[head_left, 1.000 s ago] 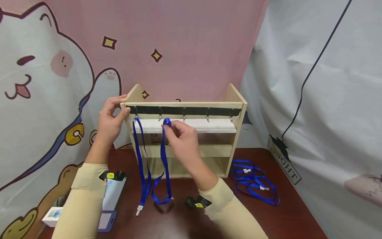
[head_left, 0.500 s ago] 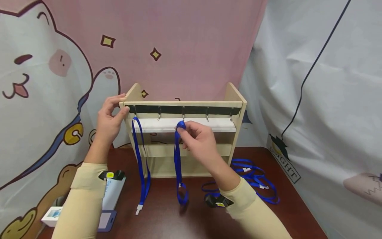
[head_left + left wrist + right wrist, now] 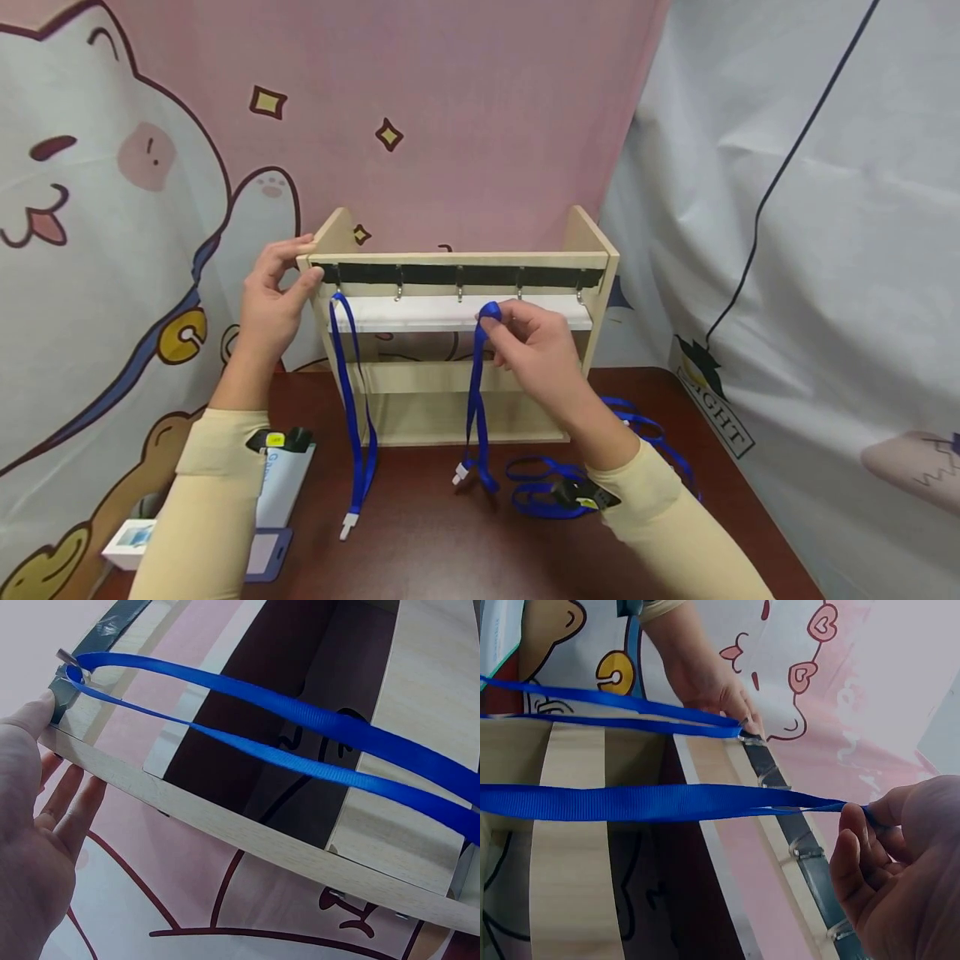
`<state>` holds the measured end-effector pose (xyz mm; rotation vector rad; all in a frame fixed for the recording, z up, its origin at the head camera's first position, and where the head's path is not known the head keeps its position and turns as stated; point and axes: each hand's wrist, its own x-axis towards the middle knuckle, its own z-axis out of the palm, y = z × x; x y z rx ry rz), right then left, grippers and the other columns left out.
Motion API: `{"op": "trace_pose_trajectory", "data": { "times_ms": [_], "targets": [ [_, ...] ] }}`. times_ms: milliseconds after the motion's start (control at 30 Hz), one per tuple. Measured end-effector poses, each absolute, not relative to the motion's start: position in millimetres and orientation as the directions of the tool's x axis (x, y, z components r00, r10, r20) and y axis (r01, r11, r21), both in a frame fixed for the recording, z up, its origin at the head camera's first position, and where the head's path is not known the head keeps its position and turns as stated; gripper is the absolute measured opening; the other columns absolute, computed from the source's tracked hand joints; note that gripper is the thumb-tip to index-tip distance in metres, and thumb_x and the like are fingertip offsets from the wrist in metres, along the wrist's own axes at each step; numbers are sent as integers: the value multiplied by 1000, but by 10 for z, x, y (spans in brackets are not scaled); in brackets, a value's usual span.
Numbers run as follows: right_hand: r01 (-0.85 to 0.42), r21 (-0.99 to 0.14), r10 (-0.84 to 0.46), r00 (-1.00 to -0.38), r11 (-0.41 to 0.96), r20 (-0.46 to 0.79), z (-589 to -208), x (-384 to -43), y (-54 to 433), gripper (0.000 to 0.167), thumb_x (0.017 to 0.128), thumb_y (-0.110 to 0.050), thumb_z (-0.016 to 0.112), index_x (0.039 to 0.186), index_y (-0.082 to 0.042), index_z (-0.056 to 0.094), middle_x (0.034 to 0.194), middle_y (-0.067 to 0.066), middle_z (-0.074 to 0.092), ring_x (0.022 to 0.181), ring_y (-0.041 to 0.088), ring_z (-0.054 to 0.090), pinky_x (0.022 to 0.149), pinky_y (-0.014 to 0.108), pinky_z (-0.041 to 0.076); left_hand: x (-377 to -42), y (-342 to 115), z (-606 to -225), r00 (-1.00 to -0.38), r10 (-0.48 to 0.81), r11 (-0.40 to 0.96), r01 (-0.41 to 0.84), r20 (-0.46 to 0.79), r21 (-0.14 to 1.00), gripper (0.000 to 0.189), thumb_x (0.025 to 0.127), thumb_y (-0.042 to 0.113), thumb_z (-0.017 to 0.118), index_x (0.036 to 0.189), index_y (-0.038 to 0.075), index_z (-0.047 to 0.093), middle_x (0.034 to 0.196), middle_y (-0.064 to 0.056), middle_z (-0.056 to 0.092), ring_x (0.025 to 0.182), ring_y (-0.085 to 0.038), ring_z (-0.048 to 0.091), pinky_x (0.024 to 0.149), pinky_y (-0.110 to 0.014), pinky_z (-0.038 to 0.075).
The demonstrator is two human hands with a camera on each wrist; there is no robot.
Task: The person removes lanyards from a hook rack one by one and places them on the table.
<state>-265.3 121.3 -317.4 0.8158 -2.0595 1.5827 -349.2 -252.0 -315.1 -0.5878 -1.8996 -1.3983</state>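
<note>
My left hand [image 3: 272, 302] grips the upper left corner of a small wooden shelf [image 3: 435, 259], thumb at the front and fingers round the side panel. Between right thumb and fingertips, my right hand [image 3: 542, 343] pinches the top of a blue lanyard [image 3: 477, 392], which hangs down in front of the shelf with its white clip [image 3: 461, 474] at the bottom. Metal hooks [image 3: 460, 287] line a black strip across the shelf's top front. Another blue lanyard [image 3: 277, 705] hangs from the leftmost hook. In the right wrist view, the held loop lies apart from the hooks.
More blue lanyards [image 3: 543, 510] lie on the dark red table [image 3: 420, 550] at the right, partly behind my right forearm. At the left, near my sleeve, are a small white box [image 3: 129, 543], a light blue box [image 3: 288, 479] and a blue card holder [image 3: 273, 557].
My right hand has moved to the right along the shelf front, carrying the lanyard, which has swung and turned. My left hand stays on the shelf corner.
</note>
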Motion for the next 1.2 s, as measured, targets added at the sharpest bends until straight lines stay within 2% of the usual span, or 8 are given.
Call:
{"op": "trace_pose_trajectory", "data": {
  "times_ms": [133, 367, 533, 600, 767, 900, 1033, 1200],
  "targets": [
    [-660, -730, -200, -750, 176, 630, -3209, -2667, 1284, 13, 109, -12, 71, 99, -8, 78, 70, 6, 67, 61, 34, 66, 53, 29, 55, -3488, -2513, -3154, -660, -46, 316, 702, 750, 638, 34, 108, 5, 72, 142, 1, 68, 156, -6, 59, 129, -16, 58, 90, -15, 60],
    [-667, -723, -212, -744, 178, 634, -3278, -2663, 1320, 14, 109, -12, 71, 98, -8, 77, 70, 12, 68, 59, 31, 65, 52, 28, 54, -3491, -2525, -3148, -658, -42, 312, 706, 752, 636, 34, 109, 8, 71, 142, 3, 69, 156, -4, 60, 131, -19, 58, 92, -17, 60],
    [-659, -736, -230, -749, 158, 621, -3340, -2661, 1291, 14, 109, -12, 71, 98, -6, 77, 71, 16, 69, 61, 43, 64, 53, 28, 54, -3488, -2524, -3142, -658, -40, 308, 708, 752, 635, 34, 109, 8, 71, 142, 3, 68, 156, -5, 60, 132, -19, 58, 92, -17, 60],
    [-652, -742, -235, -754, 155, 613, -3367, -2661, 1276, 13, 109, -11, 72, 99, -6, 77, 72, 14, 70, 61, 43, 65, 54, 29, 55, -3493, -2525, -3144, -660, -40, 307, 707, 751, 637, 34, 108, 7, 71, 143, 3, 68, 156, -5, 59, 132, -19, 58, 92, -17, 60],
    [-639, -755, -248, -763, 148, 597, -3426, -2663, 1239, 11, 108, -9, 72, 100, -4, 78, 74, 7, 72, 61, 30, 68, 57, 30, 60, -3515, -2529, -3152, -658, -40, 303, 709, 752, 637, 35, 108, 4, 72, 143, 1, 68, 156, -6, 59, 132, -19, 58, 91, -16, 60],
    [-632, -758, -266, -768, 163, 583, -3478, -2656, 1218, 10, 108, -10, 73, 103, -5, 79, 76, 8, 73, 63, 25, 69, 60, 29, 60, -3541, -2537, -3157, -656, -41, 300, 712, 754, 635, 35, 107, 3, 71, 142, 0, 68, 156, -7, 59, 131, -19, 58, 90, -16, 60],
    [-622, -759, -285, -775, 191, 564, -3552, -2647, 1211, 9, 109, -14, 73, 107, -9, 80, 76, 10, 73, 65, 23, 69, 60, 28, 57, -3552, -2536, -3157, -656, -46, 320, 705, 753, 633, 35, 108, 1, 70, 142, -1, 67, 157, -9, 58, 130, -18, 58, 90, -15, 60],
    [-604, -762, -310, -789, 232, 531, -3696, -2638, 1232, 7, 109, -15, 74, 109, -14, 81, 73, 4, 71, 65, 26, 69, 59, 28, 55, -3522, -2514, -3150, -659, -52, 327, 699, 751, 636, 34, 108, -1, 68, 142, -3, 66, 157, -11, 58, 128, -17, 58, 90, -14, 59]
  ]
}}
